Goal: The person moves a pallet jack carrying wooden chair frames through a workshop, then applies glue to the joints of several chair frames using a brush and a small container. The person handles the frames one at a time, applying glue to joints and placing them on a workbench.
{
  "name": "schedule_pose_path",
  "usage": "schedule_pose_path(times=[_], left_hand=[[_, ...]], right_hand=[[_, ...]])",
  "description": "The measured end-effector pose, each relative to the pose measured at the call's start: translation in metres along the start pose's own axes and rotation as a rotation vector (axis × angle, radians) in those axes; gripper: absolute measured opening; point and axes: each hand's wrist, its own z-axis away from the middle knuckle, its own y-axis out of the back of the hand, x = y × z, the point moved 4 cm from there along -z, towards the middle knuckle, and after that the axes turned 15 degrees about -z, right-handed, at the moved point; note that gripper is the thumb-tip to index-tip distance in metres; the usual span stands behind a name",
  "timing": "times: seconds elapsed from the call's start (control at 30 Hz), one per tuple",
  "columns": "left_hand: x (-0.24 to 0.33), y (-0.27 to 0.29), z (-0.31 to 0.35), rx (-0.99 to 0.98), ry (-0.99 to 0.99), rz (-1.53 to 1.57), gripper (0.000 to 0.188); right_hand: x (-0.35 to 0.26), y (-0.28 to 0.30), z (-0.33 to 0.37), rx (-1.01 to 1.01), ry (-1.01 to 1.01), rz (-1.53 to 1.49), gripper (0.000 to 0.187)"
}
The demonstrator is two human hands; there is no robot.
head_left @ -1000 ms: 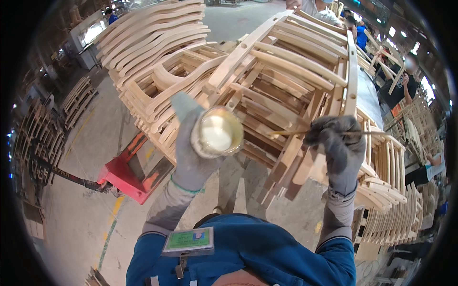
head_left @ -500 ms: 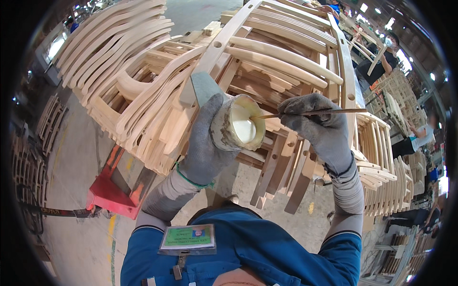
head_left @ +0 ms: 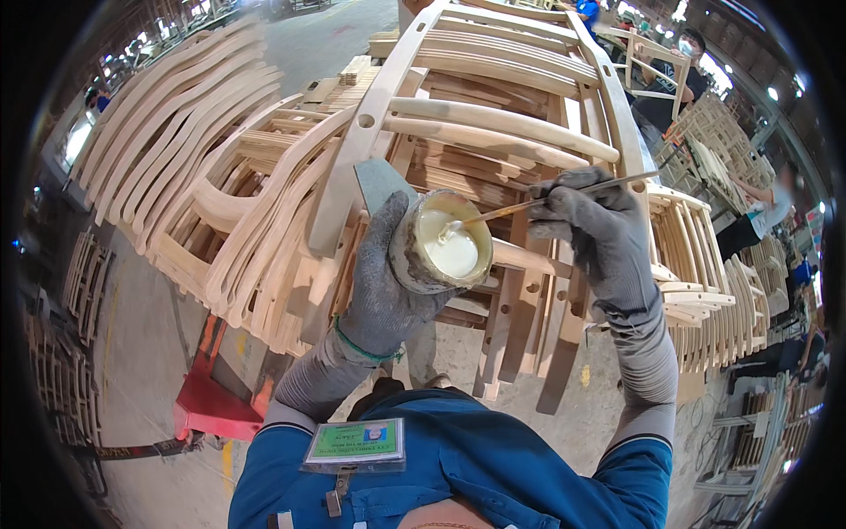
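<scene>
My left hand (head_left: pixel 377 300), in a grey glove, is wrapped round a crusted cup (head_left: pixel 418 269) with thick white liquid (head_left: pixel 455 254) inside. A flat grey-green piece (head_left: pixel 379 183) juts out past the fingers of that hand; how it is held is hidden. Between the gloved fingers of my right hand (head_left: pixel 597 231) is a thin wooden stick (head_left: pixel 509 210), slanting down to the left over the cup's rim. Its tip is in the cup, with white liquid on it. Just beyond both hands lies a pale wooden chair frame (head_left: pixel 511 125) with rounded crossbars and holes in its side rails.
Stacked curved wooden parts (head_left: pixel 176 123) rise at the left. A red pallet jack (head_left: pixel 216 407) stands on the floor at lower left. More chair frames (head_left: pixel 687 256) are piled at the right. A person (head_left: pixel 674 84) handles a frame at the far right, among other people.
The stick has tilted, its outer end higher and its tip deeper across the cup. My right hand has drawn away from the cup rightward. The whole view has shifted slightly.
</scene>
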Motion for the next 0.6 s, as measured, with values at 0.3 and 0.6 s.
schedule_pose_path(times=[0.3, 0.6], left_hand=[[0.044, 0.006, 0.000, -0.120, 0.002, -0.089, 0.050], [0.061, 0.002, 0.010, -0.159, 0.038, 0.062, 0.055]], right_hand=[[0.008, -0.047, -0.006, -0.118, 0.160, 0.163, 0.012], [0.031, -0.047, -0.041, -0.026, -0.191, -0.318, 0.024]])
